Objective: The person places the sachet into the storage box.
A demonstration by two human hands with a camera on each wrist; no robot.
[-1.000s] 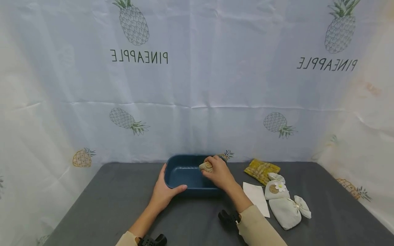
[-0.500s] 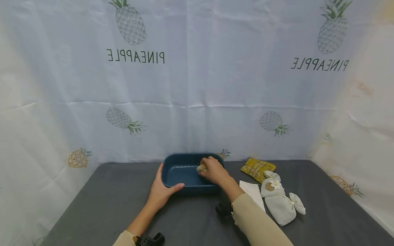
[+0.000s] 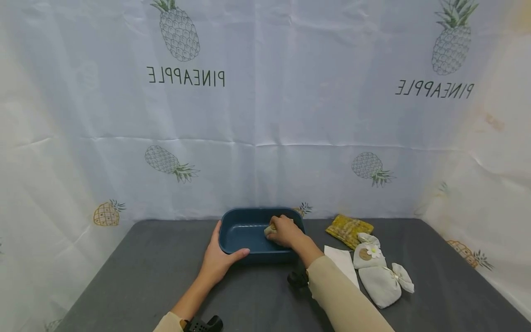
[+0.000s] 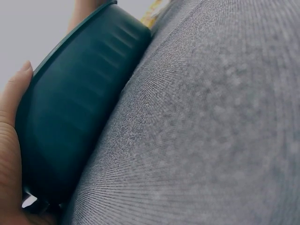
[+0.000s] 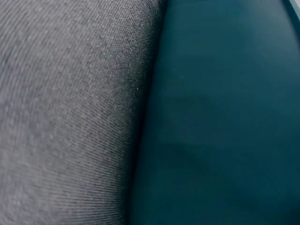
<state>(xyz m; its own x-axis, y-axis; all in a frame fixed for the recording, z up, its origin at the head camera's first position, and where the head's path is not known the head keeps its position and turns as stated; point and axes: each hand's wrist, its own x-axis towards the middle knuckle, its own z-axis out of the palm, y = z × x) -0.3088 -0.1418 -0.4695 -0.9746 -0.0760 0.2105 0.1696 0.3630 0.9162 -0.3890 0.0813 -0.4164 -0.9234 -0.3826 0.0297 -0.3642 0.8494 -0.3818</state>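
Note:
A dark blue plastic basin [image 3: 242, 237] stands on the grey table near its back edge. My left hand [image 3: 216, 259] holds its front left corner, thumb along the front rim and fingers against the left side. The left wrist view shows that thumb [image 4: 14, 96] against the basin's ribbed outer wall [image 4: 79, 93]. My right hand [image 3: 286, 231] reaches over the front rim and grips a small cream cloth sachet [image 3: 270, 230] inside the basin's right part. Most of the sachet is hidden by the fingers. In the right wrist view, only basin wall [image 5: 220, 117] and tablecloth appear.
To the right lie a yellow patterned pouch [image 3: 350, 229], a white flat cloth or paper [image 3: 341, 263], a cream sachet with a white flower [image 3: 369, 254] and another tied with a bow [image 3: 380, 286]. A pineapple-print curtain [image 3: 257, 115] hangs behind the grey table [image 3: 166, 263].
My right hand has moved slightly left and lower into the basin with the sachet. The left hand keeps its hold on the corner. The head view has shifted a little.

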